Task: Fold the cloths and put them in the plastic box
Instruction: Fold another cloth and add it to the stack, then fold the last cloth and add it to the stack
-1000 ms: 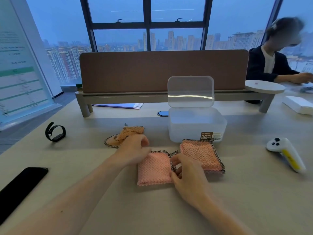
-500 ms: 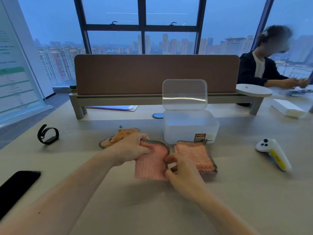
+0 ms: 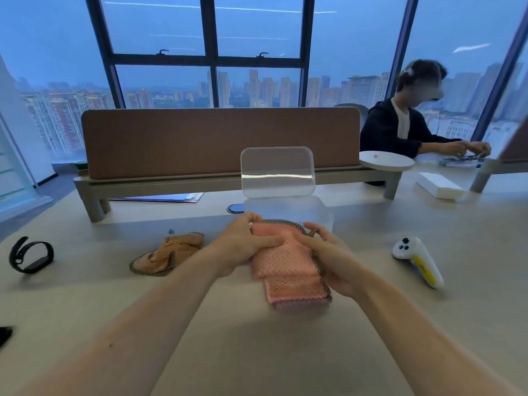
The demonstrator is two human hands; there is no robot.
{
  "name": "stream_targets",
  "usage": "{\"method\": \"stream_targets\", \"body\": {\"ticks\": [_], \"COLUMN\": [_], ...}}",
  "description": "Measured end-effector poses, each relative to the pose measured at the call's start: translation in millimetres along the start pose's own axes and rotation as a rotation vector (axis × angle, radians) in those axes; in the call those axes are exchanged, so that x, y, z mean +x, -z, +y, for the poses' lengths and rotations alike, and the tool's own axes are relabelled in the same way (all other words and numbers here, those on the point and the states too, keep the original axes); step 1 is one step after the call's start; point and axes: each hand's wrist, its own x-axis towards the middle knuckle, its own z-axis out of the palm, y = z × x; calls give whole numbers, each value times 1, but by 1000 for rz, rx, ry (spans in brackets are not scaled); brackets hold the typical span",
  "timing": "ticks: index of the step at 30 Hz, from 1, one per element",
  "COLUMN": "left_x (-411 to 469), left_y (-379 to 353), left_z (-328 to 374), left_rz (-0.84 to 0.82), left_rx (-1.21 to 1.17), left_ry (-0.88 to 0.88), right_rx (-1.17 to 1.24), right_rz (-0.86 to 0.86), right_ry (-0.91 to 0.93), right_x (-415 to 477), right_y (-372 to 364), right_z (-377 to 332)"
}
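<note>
Both hands grip a stack of folded pink cloths just in front of the open plastic box: the left hand clasps the stack's left side, the right hand holds its right edge. An orange cloth lies crumpled on the tabletop to the left

Two folded pink cloths with dark netted edging sat stacked, the upper one shifted back so the lower one's near end stuck out, both lifted in front of the plastic box. That translucent box stood on the table with its clear lid propped upright behind it. Off to the left, an orange cloth lay crumpled and unfolded on the table.
</note>
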Motion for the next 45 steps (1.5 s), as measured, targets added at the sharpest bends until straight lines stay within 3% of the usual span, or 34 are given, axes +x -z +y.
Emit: {"method": "stream_targets", "body": {"ticks": [5,10,18,25,29,32,38,42,45], "left_x": [13,12,7,-1,-4,-2,-10,-13,-17], "left_y": [-41,-56,-59,-49,-45,-47,-30,39,105], "left_z": [-36,-46,-61,-67,-72,-71,-69,-77,-106], "left_rz": [180,315,345,324,250,272,172,423,592], "left_rx": [15,235,350,415,283,92,78,366,721], "left_ry": [38,-158,-146,-88,48,53,89,-77,-91], "right_rx": [-360,-490,-901,-1072,-1072,-1012,-1006,-1121,-1360], "right_rz": [136,147,217,358,370,358,368,436,282], "right_ry": [94,94,294,426,395,315,339,552,745], "right_x": [12,19,18,13,3,3,3,-7,-11], "right_y": [17,26,30,31,31,27,34,32,17], "right_z": [3,5,26,35,50,62,58,53,61]}}
